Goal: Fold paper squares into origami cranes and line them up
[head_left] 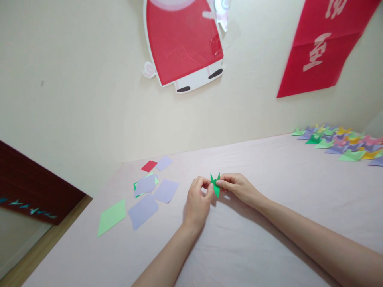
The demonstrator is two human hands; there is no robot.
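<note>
A small green folded paper (215, 188) is held up between my two hands, just above the pale sheet (257, 247). It has two thin points at the top and one broader point below. My left hand (199, 199) pinches its left side between thumb and fingers. From the right, my right hand (236, 186) pinches the other side the same way. The fingertips cover both edges of the paper, so the folds there are hidden.
Left of my hands lie loose paper squares: a light green one (112, 217), a red one (149, 166) and several lilac ones (143, 211). Several folded paper figures (351, 154) stand in rows at the far right. A wall (89, 99) rises behind.
</note>
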